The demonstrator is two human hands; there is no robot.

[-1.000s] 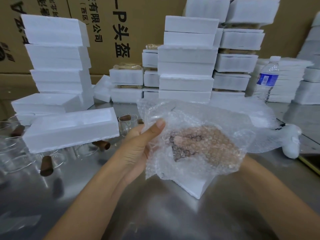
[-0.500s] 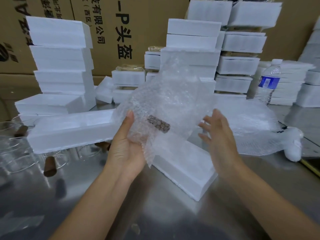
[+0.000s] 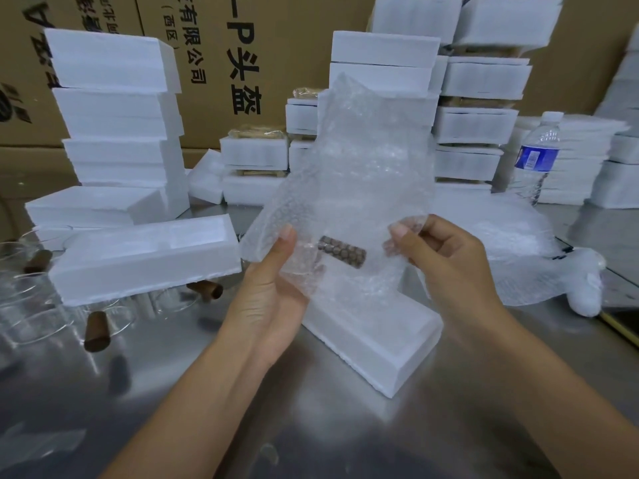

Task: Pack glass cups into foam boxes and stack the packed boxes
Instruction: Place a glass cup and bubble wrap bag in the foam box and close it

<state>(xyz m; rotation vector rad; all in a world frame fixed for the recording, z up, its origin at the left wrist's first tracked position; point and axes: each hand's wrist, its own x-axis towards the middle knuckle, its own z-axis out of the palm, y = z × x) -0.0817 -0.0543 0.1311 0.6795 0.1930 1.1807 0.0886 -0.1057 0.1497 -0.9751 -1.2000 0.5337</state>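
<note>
A bubble wrap bag (image 3: 363, 174) stands up between my hands, and inside it lies a glass cup whose brown wooden handle (image 3: 342, 252) shows through. My left hand (image 3: 273, 292) cradles the bag's lower left with the thumb on its edge. My right hand (image 3: 446, 264) pinches the bag's right edge between thumb and curled fingers. Under the bag an open white foam box (image 3: 377, 337) lies on the steel table. A second foam box (image 3: 145, 257) rests to the left on top of several glass cups (image 3: 38, 305) with brown handles.
Tall stacks of foam boxes (image 3: 117, 119) stand at the left and at the back centre (image 3: 383, 63), before cardboard cartons. A water bottle (image 3: 536, 157) stands at the right. More bubble wrap (image 3: 518, 250) lies to the right of my hands.
My right hand came out of the bag and now pinches its right edge. The bag has been raised upright; the cup sits lower in it.
</note>
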